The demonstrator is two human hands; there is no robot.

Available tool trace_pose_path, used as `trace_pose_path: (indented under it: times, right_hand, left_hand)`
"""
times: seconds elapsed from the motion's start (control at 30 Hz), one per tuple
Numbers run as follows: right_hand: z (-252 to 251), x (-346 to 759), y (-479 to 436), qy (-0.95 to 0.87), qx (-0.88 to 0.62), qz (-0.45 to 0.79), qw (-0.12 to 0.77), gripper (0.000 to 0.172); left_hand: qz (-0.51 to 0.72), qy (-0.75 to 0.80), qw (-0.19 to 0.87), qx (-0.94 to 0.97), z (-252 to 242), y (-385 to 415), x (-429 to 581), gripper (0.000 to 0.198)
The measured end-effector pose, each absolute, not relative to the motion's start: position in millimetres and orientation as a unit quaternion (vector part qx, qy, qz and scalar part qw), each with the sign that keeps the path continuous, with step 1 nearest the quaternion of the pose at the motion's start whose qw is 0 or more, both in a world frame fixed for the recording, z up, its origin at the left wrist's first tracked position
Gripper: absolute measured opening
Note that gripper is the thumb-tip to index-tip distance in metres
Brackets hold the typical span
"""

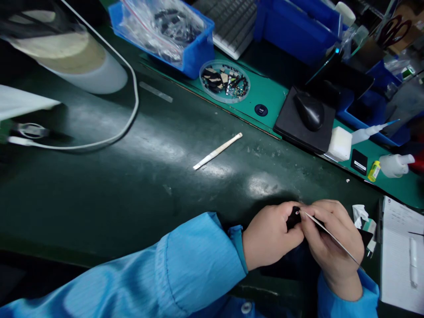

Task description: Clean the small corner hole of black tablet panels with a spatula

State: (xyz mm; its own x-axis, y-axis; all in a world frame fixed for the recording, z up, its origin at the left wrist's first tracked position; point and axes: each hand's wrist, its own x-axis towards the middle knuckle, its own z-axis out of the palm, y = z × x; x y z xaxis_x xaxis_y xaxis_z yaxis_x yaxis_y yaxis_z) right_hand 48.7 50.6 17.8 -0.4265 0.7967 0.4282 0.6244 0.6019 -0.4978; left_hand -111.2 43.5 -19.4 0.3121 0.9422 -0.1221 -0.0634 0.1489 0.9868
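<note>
My left hand [273, 236] is closed, its thumb and fingers pinching a small black part [293, 219] with a small pale round spot on it. Most of that part is hidden by the fingers, so its kind is unclear. My right hand [334, 240] is closed on a thin pale stick [334, 239], which slants back across the hand. The stick's front end is at the black part, with the fingertips of both hands close together there. Farther off on the dark green bench [109, 198] lies a whitish flat-ended stick [217, 151].
A blue bin [198, 57] of bagged parts, a round dish [225, 97] of small pieces and a black mouse [309, 110] stand on the raised ledge. At the right lies a notebook [400, 256] with a white pen [414, 263]. A white cable [132, 110] curves across the left.
</note>
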Motion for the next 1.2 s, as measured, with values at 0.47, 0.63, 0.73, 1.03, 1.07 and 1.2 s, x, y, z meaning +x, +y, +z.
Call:
trace_pose_path:
  times: [0.47,0.63,0.73,1.03,1.07,1.2]
  right_hand:
    - [17.9,49.4,52.4,-0.842,-0.429,0.122,0.305,0.026]
    - [15.7,49.0,53.4,-0.841,-0.425,0.116,0.314,0.026]
    - [15.1,48.5,53.0,-0.839,-0.425,0.119,0.318,0.026]
    - [16.6,49.1,53.5,-0.843,-0.428,0.124,0.302,0.022]
    - [16.7,48.9,53.8,-0.845,-0.425,0.123,0.301,0.023]
    - [16.6,48.0,54.2,-0.847,-0.416,0.12,0.308,0.024]
  left_hand:
    - [0.401,0.432,0.616,0.522,-18.8,42.4,-110.7,0.017]
    - [0.404,0.436,0.615,0.517,-19.0,42.2,-110.6,0.014]
    - [0.402,0.435,0.616,0.519,-19.0,42.4,-111.0,0.015]
    - [0.407,0.433,0.614,0.52,-18.7,42.6,-111.2,0.015]
    - [0.406,0.435,0.613,0.52,-19.0,42.6,-111.0,0.015]
    - [0.403,0.434,0.617,0.518,-20.1,42.5,-110.6,0.018]
